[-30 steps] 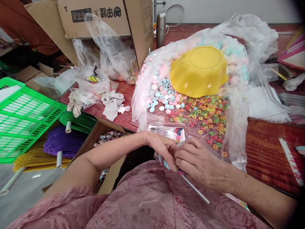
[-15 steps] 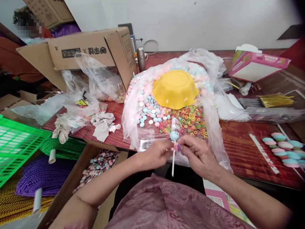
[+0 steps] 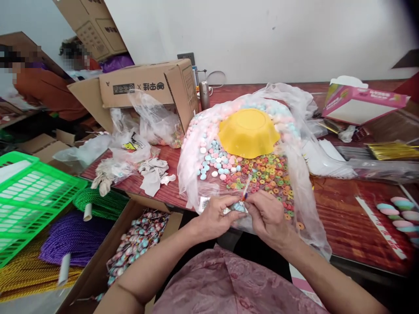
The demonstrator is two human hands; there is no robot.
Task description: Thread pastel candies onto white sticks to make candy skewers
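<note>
- Ahead of the right grip (image 3: 269, 212), an upturned yellow scalloped plastic bowl (image 3: 249, 128) blocks a low reach; the air above it is open.
- Right of the crumpled translucent plastic bag (image 3: 303, 196), bare glossy dark-red wooden bench (image 3: 340, 209) leaves passage.
- Forward left, a bulky brown cardboard carton (image 3: 147, 80) bars the way, limp clear plastic bags (image 3: 157, 122) before it.

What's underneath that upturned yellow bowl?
Pink, blue and white sweets show left of the yellow bowl, and colourful rings at its near edge. What lies directly beneath is covered.
</note>
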